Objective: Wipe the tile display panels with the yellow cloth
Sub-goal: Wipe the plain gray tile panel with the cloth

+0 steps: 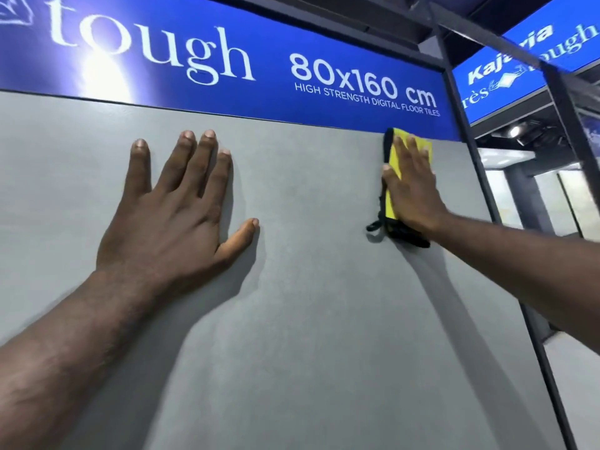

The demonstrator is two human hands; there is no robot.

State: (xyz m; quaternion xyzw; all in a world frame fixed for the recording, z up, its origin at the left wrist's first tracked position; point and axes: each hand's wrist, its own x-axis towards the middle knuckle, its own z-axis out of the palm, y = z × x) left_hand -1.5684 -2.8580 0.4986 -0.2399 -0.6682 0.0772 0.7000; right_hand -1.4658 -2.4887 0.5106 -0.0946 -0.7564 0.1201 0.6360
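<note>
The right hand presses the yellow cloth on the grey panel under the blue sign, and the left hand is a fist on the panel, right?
Not quite. The head view shows the left hand open, fingers spread flat on the panel, no fist. The rest holds: the right hand presses the yellow cloth on the panel under the blue sign.

left hand [168, 219]: bare, short nails | right hand [414, 193]: bare | left forearm [68, 349]: bare, fine hair | right forearm [519, 258]: bare

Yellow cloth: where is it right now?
Head view, right side: the yellow cloth is pressed flat under the right hand against the grey tile panel's top right corner, just below the blue sign.
</note>
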